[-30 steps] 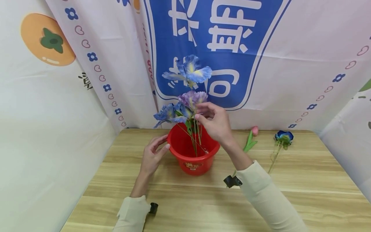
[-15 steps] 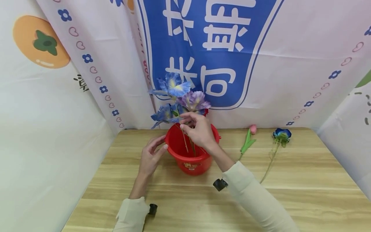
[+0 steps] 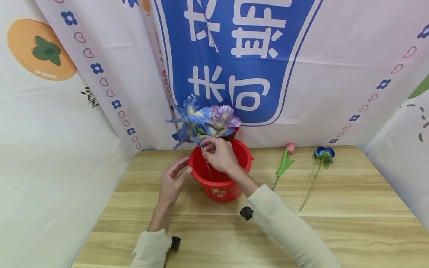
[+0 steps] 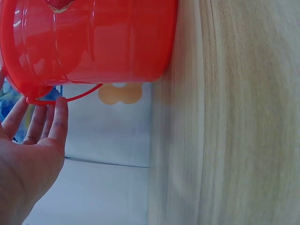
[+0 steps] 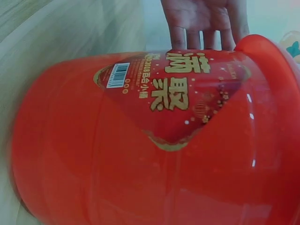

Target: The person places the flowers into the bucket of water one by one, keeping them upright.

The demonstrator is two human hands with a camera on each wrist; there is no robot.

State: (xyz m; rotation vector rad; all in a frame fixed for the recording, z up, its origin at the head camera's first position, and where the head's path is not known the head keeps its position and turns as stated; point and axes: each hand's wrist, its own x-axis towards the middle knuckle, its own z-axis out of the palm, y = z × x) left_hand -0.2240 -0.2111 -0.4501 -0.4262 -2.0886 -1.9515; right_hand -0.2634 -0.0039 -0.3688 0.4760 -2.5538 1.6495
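In the head view, a red bucket (image 3: 219, 192) stands upright on the table, holding several artificial flowers. My right hand (image 3: 221, 155) is over its mouth, pinching the thin stem of a light blue iris (image 3: 196, 112) whose lower end is inside. A purple-and-blue flower (image 3: 223, 117) and a darker blue flower (image 3: 184, 134) lean out beside it; a bit of red shows behind. My left hand (image 3: 170, 183) touches the bucket's left rim with fairly straight fingers. In the left wrist view, those fingertips (image 4: 61, 105) meet the rim near the thin red handle (image 4: 84, 94).
To the bucket's right, a pink tulip (image 3: 285, 163) and a blue rose (image 3: 324, 155) lie on the wooden table (image 3: 214, 238). A printed cloth (image 3: 321, 93) hangs directly behind the table's far edge.
My right hand has moved left and down with the light blue iris, lowering its bloom beside the purple flower. My left hand has stayed at the bucket's rim. The head view has shifted slightly.
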